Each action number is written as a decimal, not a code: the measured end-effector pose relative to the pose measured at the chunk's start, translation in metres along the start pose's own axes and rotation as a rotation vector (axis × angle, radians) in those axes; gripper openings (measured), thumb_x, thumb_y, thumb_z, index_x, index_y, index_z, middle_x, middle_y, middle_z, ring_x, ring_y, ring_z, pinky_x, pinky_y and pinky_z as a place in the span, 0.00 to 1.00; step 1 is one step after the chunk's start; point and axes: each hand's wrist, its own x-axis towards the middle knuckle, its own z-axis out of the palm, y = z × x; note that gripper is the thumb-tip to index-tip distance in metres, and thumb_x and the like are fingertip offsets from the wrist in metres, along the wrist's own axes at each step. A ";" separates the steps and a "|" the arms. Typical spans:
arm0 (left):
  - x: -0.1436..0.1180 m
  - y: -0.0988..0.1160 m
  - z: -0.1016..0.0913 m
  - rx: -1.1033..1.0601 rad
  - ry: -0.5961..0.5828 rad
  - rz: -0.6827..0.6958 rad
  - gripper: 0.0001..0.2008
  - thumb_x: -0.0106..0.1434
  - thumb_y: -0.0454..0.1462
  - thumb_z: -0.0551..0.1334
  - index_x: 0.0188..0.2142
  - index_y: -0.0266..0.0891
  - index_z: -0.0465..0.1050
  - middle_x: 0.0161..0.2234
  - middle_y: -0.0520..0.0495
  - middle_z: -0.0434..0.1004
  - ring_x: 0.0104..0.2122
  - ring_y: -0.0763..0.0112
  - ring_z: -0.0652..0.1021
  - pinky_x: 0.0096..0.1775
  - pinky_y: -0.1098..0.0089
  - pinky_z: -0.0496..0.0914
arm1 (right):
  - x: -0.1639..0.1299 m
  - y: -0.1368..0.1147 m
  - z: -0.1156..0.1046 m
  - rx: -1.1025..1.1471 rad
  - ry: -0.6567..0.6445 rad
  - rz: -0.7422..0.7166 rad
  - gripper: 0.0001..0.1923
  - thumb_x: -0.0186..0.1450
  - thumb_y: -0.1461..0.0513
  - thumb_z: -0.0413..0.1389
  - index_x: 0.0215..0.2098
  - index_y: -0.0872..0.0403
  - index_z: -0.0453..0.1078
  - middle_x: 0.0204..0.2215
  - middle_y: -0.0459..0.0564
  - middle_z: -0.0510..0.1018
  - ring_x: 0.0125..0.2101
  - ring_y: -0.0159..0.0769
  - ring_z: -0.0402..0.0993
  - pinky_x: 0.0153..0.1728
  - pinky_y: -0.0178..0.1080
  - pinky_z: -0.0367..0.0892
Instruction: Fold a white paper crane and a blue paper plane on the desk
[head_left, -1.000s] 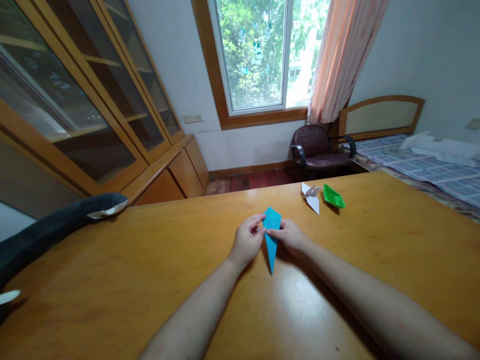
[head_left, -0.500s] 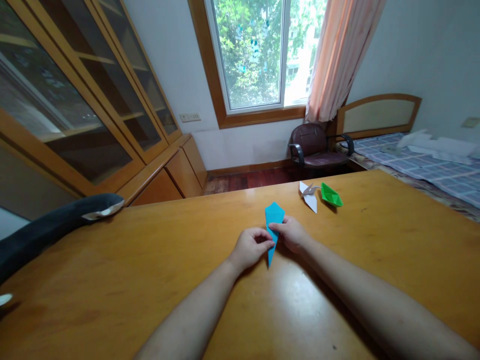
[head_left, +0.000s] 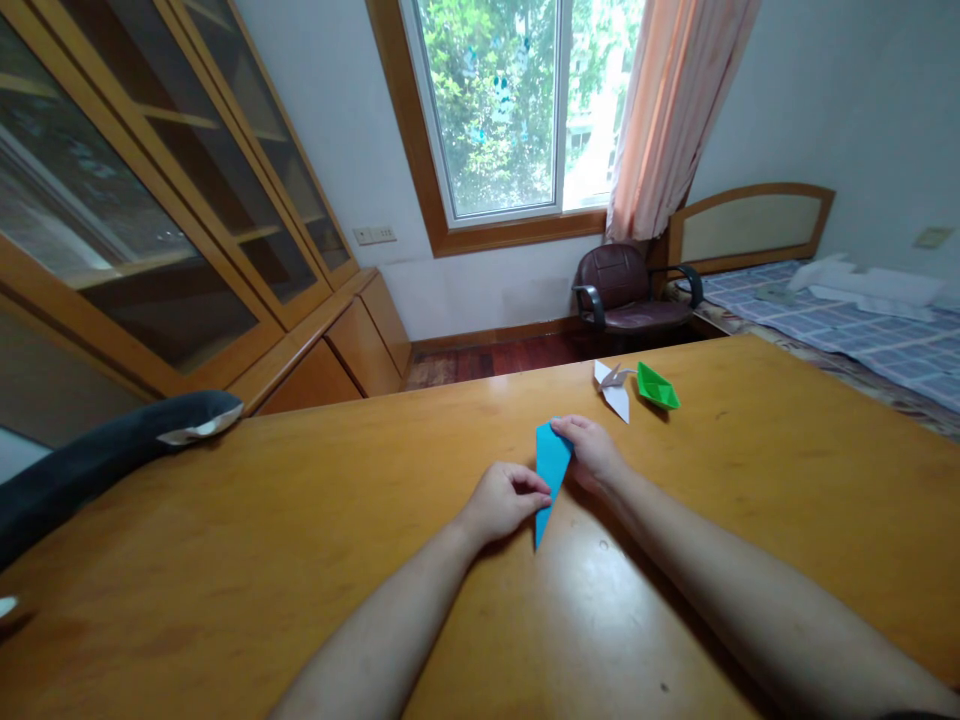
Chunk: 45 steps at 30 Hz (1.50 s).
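A folded sheet of blue origami paper, long and kite-shaped, is held just over the table with its narrow tip toward me. My left hand pinches its left edge near the lower half, thumb and fingers closed. At the upper right, my right hand grips the wide end, the thumb lying on the top corner and the other fingers behind the paper. What those hidden fingers do underneath does not show.
On the wooden table, a white paper crane and a green paper boat sit near the far edge. A dark plush-looking object lies at the left. Beyond stand a chair, a bed and a glass-fronted cabinet.
My right hand has slid up from the paper's middle to its top corner. The blue paper has tilted slightly and shifted a little toward me. My left hand keeps its pinch.
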 end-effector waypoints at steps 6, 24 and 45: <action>0.009 -0.007 -0.007 -0.161 0.268 0.056 0.09 0.46 0.35 0.71 0.30 0.35 0.81 0.30 0.45 0.82 0.29 0.68 0.78 0.36 0.68 0.73 | -0.003 0.000 0.000 0.038 -0.123 -0.011 0.22 0.48 0.47 0.66 0.30 0.53 0.68 0.25 0.44 0.72 0.23 0.28 0.65 0.24 0.32 0.59; 0.017 -0.009 -0.011 -0.274 0.459 0.069 0.27 0.47 0.38 0.71 0.47 0.30 0.76 0.17 0.58 0.66 0.18 0.80 0.65 0.23 0.77 0.62 | -0.026 0.019 0.017 -0.427 -0.368 0.158 0.15 0.49 0.53 0.62 0.16 0.54 0.65 0.13 0.43 0.70 0.13 0.25 0.61 0.15 0.30 0.51; 0.014 -0.009 -0.007 -0.275 0.475 0.132 0.33 0.50 0.36 0.68 0.56 0.30 0.69 0.17 0.60 0.66 0.19 0.81 0.66 0.27 0.77 0.66 | -0.024 0.022 0.019 -0.569 -0.317 0.083 0.17 0.53 0.52 0.60 0.15 0.54 0.66 0.12 0.43 0.70 0.13 0.27 0.60 0.15 0.31 0.51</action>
